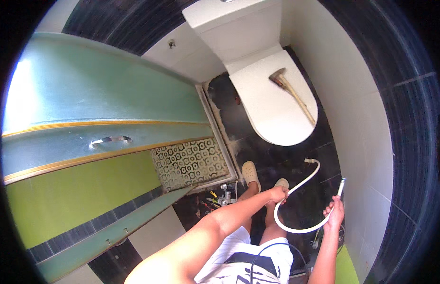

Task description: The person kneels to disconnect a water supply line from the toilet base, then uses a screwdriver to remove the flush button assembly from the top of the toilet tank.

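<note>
A white hose [298, 230] hangs between the two hands in front of the person, sagging in a U toward the body, so its long axis is a curve rather than a line. The right hand [334, 211] is curled around it close to one end, whose narrow tip points up and away just past the fist; this is the nearer hand to that end. The left hand [278, 194] has its fingers closed on the hose farther along, and the other end runs forward and rightward from it, hooking back left short of the toilet [269, 111]. A wooden-handled tool [297, 100] lies slantwise on the toilet's lid. Small tools [212, 202] and a metal fitting [224, 198] sit on the dark floor [262, 158], left of the feet.
</note>
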Demonstrator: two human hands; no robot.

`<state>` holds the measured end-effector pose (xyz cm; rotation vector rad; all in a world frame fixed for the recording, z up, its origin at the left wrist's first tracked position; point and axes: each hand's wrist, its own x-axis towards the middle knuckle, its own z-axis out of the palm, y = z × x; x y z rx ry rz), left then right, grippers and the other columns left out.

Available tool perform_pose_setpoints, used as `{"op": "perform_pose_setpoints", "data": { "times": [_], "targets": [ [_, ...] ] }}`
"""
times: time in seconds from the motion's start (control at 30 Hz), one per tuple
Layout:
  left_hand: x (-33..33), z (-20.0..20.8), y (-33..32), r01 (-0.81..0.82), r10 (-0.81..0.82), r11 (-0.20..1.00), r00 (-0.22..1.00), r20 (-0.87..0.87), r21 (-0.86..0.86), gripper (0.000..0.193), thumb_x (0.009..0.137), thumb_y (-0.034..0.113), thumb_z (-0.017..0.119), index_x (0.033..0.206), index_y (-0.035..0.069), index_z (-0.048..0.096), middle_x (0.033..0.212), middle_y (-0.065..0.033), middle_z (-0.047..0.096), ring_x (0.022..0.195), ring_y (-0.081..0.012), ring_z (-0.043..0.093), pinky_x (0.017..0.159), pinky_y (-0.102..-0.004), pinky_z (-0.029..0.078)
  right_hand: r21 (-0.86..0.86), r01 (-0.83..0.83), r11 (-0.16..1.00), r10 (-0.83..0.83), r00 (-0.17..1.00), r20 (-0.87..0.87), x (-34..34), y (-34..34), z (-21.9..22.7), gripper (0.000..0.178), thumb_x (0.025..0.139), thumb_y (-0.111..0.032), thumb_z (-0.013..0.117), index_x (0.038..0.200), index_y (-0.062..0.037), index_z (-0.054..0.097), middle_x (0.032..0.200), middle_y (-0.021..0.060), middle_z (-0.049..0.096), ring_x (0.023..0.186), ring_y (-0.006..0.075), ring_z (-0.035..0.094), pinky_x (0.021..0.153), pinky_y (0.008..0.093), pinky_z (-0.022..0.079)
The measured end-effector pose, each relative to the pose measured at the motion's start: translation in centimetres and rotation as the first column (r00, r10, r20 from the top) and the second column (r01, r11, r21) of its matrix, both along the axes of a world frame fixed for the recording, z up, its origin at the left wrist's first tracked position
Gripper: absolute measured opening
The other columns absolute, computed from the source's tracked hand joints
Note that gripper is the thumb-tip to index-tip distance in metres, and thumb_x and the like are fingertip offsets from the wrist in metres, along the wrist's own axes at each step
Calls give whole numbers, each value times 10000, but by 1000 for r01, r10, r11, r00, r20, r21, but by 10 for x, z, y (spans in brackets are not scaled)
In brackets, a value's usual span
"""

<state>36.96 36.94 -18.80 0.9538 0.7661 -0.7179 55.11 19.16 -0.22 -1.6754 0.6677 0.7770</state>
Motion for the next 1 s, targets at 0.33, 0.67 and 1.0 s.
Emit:
{"op": "perform_pose_setpoints", "data": {
  "times": [0.33, 0.67, 1.0],
  "targets": [
    [25, 127, -74, 215, -529, 761, 751, 394, 613, 329, 956, 114, 619, 1272, 20, 616, 939, -166, 687, 807, -262, 667, 757, -381, 535, 94, -613, 784, 618, 762, -191, 21, -79, -75, 454, 921, -406, 750, 1048, 11, 622, 907, 100, 690, 767, 185, 707, 622, 323, 595],
    [31, 93, -61, 518, -671, 740, 610, 421, 429, 544, 910, 333, 751, 1319, 8, 602, 1024, -194, 693, 905, -314, 709, 824, -395, 563, -82, -682, 727, 635, 712, -299, -11, -82, -128, 286, 862, -208, 638, 876, 63, 729, 778, 164, 749, 622, 242, 722, 565, 374, 584],
    [58, -94, 196, 744, -961, 121, 254, -110, 657, 541, 940, 436, 627, 1358, 95, 594, 1278, -203, 657, 1166, -360, 642, 985, -440, 512, -368, -438, 820, 489, 871, 52, -95, -130, -235, 575, 879, -190, 685, 1401, -49, 488, 1217, 203, 675, 1127, 375, 654, 953, 453, 518]
  ]
}}
